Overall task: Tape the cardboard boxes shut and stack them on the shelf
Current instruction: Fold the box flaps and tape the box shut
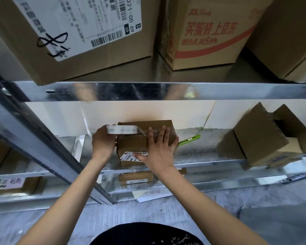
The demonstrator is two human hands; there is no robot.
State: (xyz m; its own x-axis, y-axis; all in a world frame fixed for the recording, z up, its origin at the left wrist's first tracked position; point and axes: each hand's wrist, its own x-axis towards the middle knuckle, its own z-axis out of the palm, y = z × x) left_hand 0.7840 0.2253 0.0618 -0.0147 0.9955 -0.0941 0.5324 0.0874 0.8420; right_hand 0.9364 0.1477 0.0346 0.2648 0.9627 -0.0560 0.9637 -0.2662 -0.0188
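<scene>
A small brown cardboard box [131,144] with a white label on its front lies on the middle metal shelf [201,159]. My left hand [102,144] grips a roll of clear tape [122,129] held over the box's left top edge. A strip of tape runs from the roll across the box top. My right hand [159,149] presses flat on the box top with straight, spread fingers, its thumb near the label.
An open cardboard box [261,137] sits at the right of the same shelf. A green utility knife [190,139] lies behind the small box. Big cartons [81,32] [207,32] fill the upper shelf. Smaller boxes [136,177] rest on the lower shelf. A slanted metal post [42,144] crosses the left.
</scene>
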